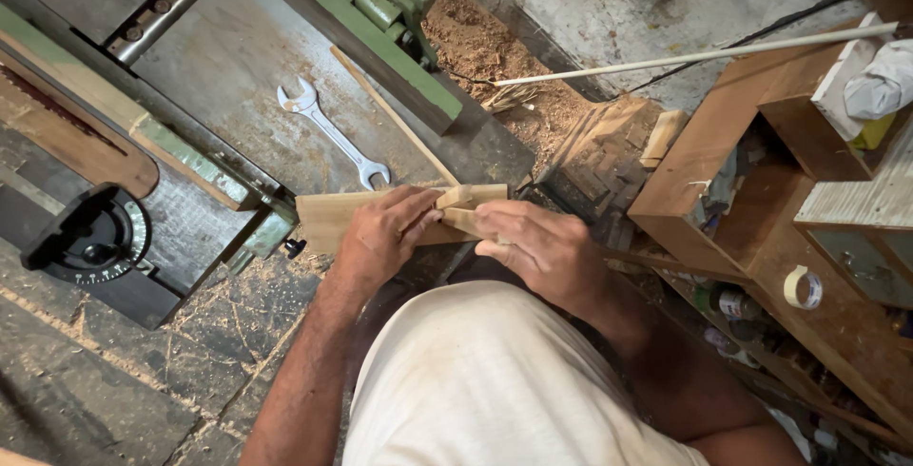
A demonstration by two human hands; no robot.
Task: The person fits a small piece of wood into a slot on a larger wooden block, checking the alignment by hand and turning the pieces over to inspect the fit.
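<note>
Small wooden wedge-like piece pressed against flat wooden board, right at near edge of the machine table, in front of the body. Left hand closed over the board's middle, fingers wrapped on top and thumb toward the small piece, holding both firmly. Right hand curled around the small piece's end from the other side, fingertips pinching it; underside of the grip hidden, so how far around the fingers go, cannot tell.

Seems to be a fitting or aligning step, small piece being seated on the board, not yet finished judging by the tilted angle. Next move probably calling for steady pressure from both hands and careful lining up of edges, without slipping.

Further onto the table from the board, a double open-end wrench and a thin wooden stick. Beyond the table's far end, sawdust heap. To the table's right, wooden shelves with a tape roll
</note>
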